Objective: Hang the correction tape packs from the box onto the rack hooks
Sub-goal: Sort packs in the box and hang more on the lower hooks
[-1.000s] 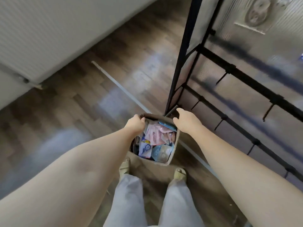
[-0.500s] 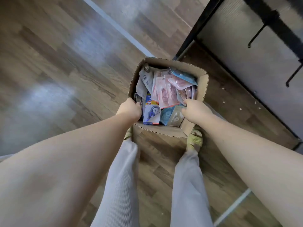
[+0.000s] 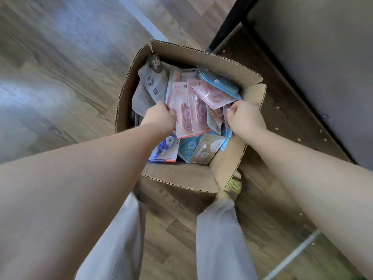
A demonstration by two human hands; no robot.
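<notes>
Head view: cardboard box [image 3: 181, 176] holds correction tape packs [image 3: 193, 110]; left hand [image 3: 159, 118] and right hand [image 3: 244, 117] each grip some.

Wood-plank floor [image 3: 60, 87]. Open cardboard box [image 3: 177, 174] stands on it, centre of view. Black rack leg [image 3: 228, 25] meets floor at 1 o'clock of the box. Person's green-sandalled foot [image 3: 234, 184] at 5 o'clock, touching the box.
</notes>
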